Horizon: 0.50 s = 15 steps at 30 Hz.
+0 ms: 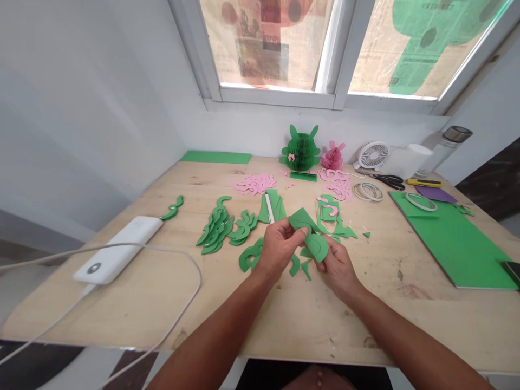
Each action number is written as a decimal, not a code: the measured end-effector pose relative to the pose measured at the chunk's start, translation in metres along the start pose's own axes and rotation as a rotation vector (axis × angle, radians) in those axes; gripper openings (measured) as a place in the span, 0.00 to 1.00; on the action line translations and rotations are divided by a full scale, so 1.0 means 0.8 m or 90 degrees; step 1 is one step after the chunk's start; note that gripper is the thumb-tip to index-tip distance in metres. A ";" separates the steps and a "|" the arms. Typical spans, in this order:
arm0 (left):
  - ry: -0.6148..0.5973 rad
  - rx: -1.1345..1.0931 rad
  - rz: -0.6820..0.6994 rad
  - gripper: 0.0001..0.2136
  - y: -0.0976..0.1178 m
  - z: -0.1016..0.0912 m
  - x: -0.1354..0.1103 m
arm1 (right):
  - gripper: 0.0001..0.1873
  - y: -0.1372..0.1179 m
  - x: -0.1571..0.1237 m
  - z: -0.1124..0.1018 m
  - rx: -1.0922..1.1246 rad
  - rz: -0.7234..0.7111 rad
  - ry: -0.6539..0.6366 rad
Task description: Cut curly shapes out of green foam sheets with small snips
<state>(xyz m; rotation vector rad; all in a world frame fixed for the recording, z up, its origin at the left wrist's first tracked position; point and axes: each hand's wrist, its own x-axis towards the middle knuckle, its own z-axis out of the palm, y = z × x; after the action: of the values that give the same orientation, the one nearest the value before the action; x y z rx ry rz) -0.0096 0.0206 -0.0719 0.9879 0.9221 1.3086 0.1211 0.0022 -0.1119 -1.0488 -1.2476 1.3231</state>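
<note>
While the left hand pinches one side, green paper between hands, right hand gripping the other

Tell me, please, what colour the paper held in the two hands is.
The held paper is green, best seen in the head view.

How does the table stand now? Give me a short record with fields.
Left hand: pinching green paper
Right hand: also holding green paper
Cut pieces: green curved pieces left of the hands; pink pieces farther back
Tools, back right: black scissors, yellow cutter
Under window: green figure, pink figure
</note>
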 end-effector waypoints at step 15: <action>0.023 0.020 -0.008 0.07 0.000 0.000 0.000 | 0.23 -0.004 0.000 0.002 -0.017 0.001 -0.003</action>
<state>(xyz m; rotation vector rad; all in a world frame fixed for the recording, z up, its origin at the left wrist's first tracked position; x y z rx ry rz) -0.0095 0.0206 -0.0715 0.9842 0.9782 1.3086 0.1198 0.0015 -0.1087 -1.0662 -1.2721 1.3135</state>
